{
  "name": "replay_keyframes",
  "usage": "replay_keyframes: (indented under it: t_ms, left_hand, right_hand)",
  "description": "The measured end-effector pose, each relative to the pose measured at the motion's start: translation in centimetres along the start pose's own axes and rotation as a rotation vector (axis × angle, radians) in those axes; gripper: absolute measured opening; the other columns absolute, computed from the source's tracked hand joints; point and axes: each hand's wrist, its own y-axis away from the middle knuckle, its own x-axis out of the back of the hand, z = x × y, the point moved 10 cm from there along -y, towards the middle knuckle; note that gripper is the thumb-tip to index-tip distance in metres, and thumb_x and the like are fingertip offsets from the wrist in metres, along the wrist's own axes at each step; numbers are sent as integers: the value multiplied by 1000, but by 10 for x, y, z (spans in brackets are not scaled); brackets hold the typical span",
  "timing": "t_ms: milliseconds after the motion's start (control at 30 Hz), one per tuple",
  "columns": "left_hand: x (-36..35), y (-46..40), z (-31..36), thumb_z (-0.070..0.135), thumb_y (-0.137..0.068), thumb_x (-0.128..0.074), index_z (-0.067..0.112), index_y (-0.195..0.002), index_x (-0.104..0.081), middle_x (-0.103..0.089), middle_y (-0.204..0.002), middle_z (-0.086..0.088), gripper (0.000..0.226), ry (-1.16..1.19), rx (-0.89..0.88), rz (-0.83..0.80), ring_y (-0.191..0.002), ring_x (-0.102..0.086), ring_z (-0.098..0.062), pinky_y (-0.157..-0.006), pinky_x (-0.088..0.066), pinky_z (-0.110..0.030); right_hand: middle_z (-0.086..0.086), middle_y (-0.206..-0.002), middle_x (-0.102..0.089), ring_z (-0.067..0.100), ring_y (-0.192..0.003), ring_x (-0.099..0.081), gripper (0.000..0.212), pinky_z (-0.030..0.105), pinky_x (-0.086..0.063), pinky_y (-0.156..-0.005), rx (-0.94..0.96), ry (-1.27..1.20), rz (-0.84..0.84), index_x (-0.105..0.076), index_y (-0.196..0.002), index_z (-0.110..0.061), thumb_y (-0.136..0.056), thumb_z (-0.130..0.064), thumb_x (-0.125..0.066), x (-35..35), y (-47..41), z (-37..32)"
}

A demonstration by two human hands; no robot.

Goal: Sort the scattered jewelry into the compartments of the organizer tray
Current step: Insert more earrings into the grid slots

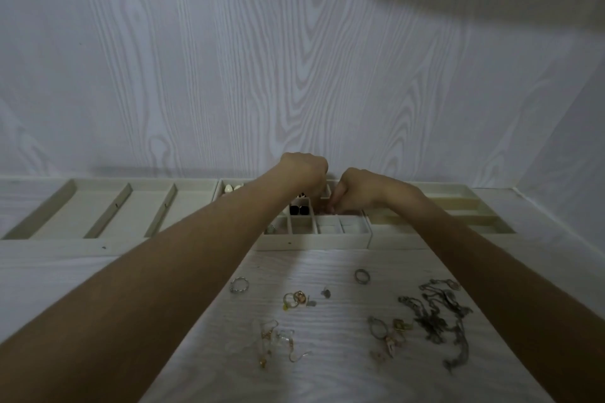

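Note:
A cream organizer tray (314, 240) with many small square compartments stands against the wall. Both hands reach over its middle. My left hand (302, 173) is curled into a fist above the back compartments. My right hand (355, 191) pinches something tiny at its fingertips over the tray; I cannot make out what it is. Dark square earrings (299, 209) sit in one compartment, white pieces (231, 188) in a back-left one. On the table in front lie rings (361, 275) (239, 285), a cluster of small rings (296, 299), hook earrings (278, 342) and tangled chains (438, 317).
A long-slot tray (98, 209) stands to the left of the organizer and another slotted tray (465, 209) to the right. All sit on a white wood-grain table against a matching wall. A gold pendant cluster (391, 335) lies near the chains.

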Motion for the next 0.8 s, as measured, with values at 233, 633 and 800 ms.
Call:
replay_keyframes:
  t_ms: [233,633,800]
  left_hand:
    - [30,21,-19,29,-89,-61,16,-111,-64,-67,-99,1,26,135,-2,190,-88,-61,-20,-74,-42,-31]
    - [-36,151,-24,40,-89,-60,34,-94,-74,-67,-86,21,16,769,-106,382,-77,-59,4,-72,-51,-26]
    - [-52,167,10,39,-91,-57,37,-97,-71,-67,-86,20,15,786,-144,421,-76,-56,5,-64,-44,-22]
  right_hand:
    - [0,-102,-70,11,-93,-63,21,18,-46,-80,130,-100,54,-72,-107,-20,-88,-16,-63,26,45,-2]
    - [-6,-98,-72,10,-92,-65,17,22,-51,-84,196,-266,210,-72,-98,-30,-85,-21,-67,-22,165,37]
    - [-9,-88,-70,8,-85,-64,13,23,-50,-79,193,-302,249,-75,-93,-26,-81,-24,-72,-37,181,45]
